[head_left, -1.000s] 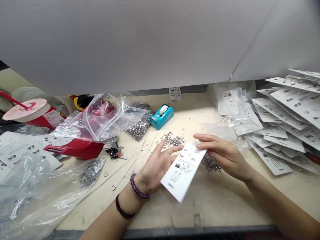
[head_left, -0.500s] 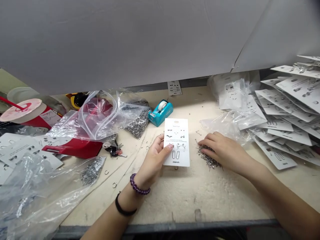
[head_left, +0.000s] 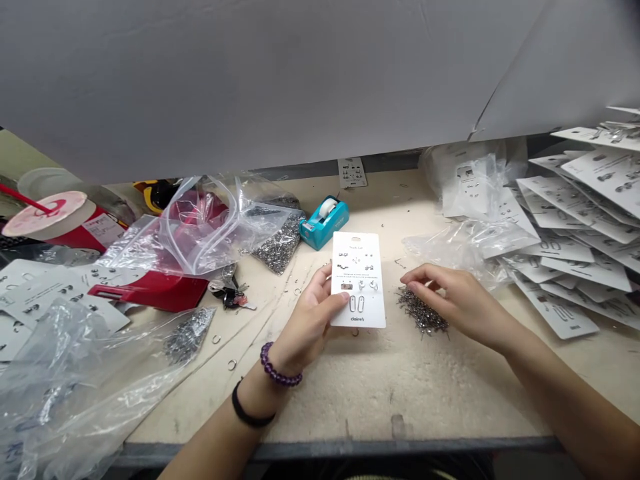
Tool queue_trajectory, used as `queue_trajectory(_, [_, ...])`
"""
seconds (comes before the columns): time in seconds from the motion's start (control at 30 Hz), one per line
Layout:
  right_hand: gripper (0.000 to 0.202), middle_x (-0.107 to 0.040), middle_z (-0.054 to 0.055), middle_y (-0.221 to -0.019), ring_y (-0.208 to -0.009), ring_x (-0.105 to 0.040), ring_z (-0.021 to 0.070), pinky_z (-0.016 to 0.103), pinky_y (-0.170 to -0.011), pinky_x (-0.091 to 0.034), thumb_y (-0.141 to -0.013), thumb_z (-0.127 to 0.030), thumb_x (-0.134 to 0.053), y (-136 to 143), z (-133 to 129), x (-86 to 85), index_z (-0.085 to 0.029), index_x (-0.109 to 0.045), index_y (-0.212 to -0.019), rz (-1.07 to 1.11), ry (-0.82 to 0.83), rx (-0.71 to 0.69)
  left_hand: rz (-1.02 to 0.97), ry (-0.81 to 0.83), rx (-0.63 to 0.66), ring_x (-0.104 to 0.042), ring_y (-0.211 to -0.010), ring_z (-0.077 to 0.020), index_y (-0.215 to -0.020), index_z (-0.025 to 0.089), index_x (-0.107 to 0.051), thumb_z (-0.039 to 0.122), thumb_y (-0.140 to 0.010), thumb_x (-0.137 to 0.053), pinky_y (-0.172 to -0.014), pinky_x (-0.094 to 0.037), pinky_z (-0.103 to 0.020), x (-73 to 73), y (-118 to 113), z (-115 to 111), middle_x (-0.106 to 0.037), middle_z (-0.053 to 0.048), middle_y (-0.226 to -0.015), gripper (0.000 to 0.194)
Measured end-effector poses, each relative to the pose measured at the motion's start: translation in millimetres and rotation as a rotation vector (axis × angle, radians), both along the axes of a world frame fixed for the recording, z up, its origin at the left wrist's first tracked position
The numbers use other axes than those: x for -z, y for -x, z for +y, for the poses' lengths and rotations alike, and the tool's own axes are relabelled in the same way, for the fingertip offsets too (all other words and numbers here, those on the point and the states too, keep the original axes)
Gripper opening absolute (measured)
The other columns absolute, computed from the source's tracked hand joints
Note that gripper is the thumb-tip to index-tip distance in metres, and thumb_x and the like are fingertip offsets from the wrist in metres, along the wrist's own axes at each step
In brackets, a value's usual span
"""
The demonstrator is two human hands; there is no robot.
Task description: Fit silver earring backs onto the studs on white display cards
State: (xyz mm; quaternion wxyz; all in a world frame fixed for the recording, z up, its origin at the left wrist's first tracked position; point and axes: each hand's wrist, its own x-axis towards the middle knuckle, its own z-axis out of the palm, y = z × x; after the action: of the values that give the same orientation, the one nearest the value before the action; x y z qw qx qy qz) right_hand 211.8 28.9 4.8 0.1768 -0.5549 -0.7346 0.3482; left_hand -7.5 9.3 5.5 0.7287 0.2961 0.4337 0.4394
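Note:
My left hand (head_left: 317, 303) grips a white earring card (head_left: 357, 280) by its lower left edge, thumb on the front. Studs, small hoops and a pair of long oval link earrings sit on the card, which faces up toward me. To the right, my right hand (head_left: 445, 297) hovers over a heap of small silver earring pieces (head_left: 423, 317) on the table. Its thumb and fingertips are drawn together at the heap's upper left; anything between them is too small to make out. A loose thin silver piece (head_left: 400, 263) lies just above those fingertips.
A teal tape dispenser (head_left: 325, 222) stands behind the card. Plastic bags of metal pieces (head_left: 280, 240), a red scoop (head_left: 155, 291) and a red cup (head_left: 95, 230) crowd the left. Stacked earring cards (head_left: 565, 313) lie at right beside a crumpled clear bag (head_left: 450, 247). A grey panel (head_left: 280, 87) overhangs the back.
My right hand has lifted slightly off the heap, its fingertips coming together and exposing more of the pieces. The card stays in my left hand; the whole view has shifted a little.

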Motion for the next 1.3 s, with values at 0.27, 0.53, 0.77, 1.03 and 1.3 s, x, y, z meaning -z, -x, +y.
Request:
queue_trajectory(0.27, [0.020, -0.060, 0.001, -0.072, -0.061, -0.055, 0.0097, 0.024, -0.058, -0.046, -0.076, -0.036, -0.060, 5.2, -1.6, -1.1, -0.017, -0.057, -0.082, 0.637, 0.272, 0.196, -0.022, -0.190, 0.000, -0.049, -0.112, -0.0208, -0.124, 0.018, -0.038, 0.013, -0.075, -0.061, -0.092, -0.043, -0.032, 13.2, -0.9, 0.6, -0.051, -0.010, -0.124, 0.055])
queue_trajectory(0.53, [0.018, -0.057, -0.001, -0.065, -0.055, -0.051, 0.0071, 0.022, -0.053, -0.043, -0.074, -0.035, -0.064, 16.3, -8.2, 5.9, -0.017, -0.061, -0.075, 0.787, 0.290, 0.235, 0.050, -0.292, -0.065, -0.052, -0.109, -0.0167, -0.123, 0.024, -0.041, 0.015, -0.077, -0.059, -0.092, -0.044, -0.030, 14.9, -2.8, -0.2, -0.052, -0.005, -0.122, 0.050])
queue_trajectory(0.77, [0.017, -0.064, 0.002, -0.074, -0.056, -0.053, 0.0080, 0.023, -0.055, -0.045, -0.071, -0.029, -0.065, 32.3, -15.4, 6.0, -0.017, -0.060, -0.083, 0.759, 0.326, 0.205, 0.212, -0.435, -0.025, -0.051, -0.106, -0.0164, -0.124, 0.024, -0.040, 0.017, -0.078, -0.057, -0.093, -0.043, -0.032, 17.5, -5.3, -3.9, -0.052, -0.006, -0.121, 0.049])
queue_trajectory(1.03, [0.031, -0.064, -0.002, -0.066, -0.051, -0.053, 0.0069, 0.021, -0.052, -0.042, -0.070, -0.027, -0.067, 33.1, -13.3, 11.8, -0.020, -0.044, -0.089, 0.804, 0.402, 0.242, 0.376, -0.546, -0.003, -0.050, -0.107, -0.0177, -0.122, 0.029, -0.043, 0.019, -0.080, -0.056, -0.084, -0.048, -0.030, 20.5, -5.8, -10.8, -0.050, -0.005, -0.120, 0.045])
queue_trajectory(1.3, [0.034, -0.063, -0.004, -0.065, -0.048, -0.053, 0.0071, 0.020, -0.047, -0.040, -0.069, -0.027, -0.067, 34.2, -12.3, 12.3, -0.020, -0.041, -0.090, 0.799, 0.450, 0.223, 0.372, -0.559, 0.002, -0.049, -0.109, -0.0197, -0.123, 0.030, -0.043, 0.019, -0.079, -0.056, -0.083, -0.049, -0.032, 23.9, -5.4, -10.8, -0.049, -0.006, -0.122, 0.046])
